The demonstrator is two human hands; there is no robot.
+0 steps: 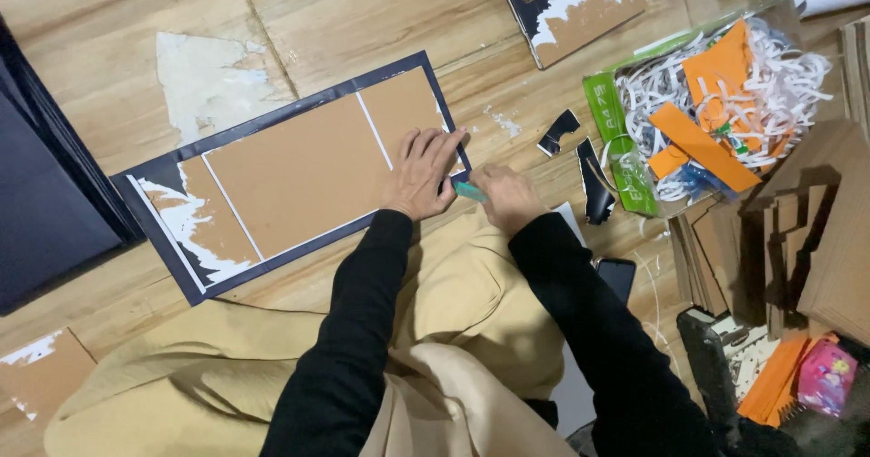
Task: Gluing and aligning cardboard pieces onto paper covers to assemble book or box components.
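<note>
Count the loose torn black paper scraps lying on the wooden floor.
2. A small black scrap lies right of the cover board; a longer curled scrap sits just below it, beside the clear box of shreddings. More may be hidden under the clutter.

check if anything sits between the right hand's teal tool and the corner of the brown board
Nothing visible does. The right hand holds the teal tool right at the brown board corner, beside the left hand pressing it down.

Bare floor (317, 13) above, scrap tray (625, 149) (overflowing) crowding right, dark boards (45, 194) left
</note>
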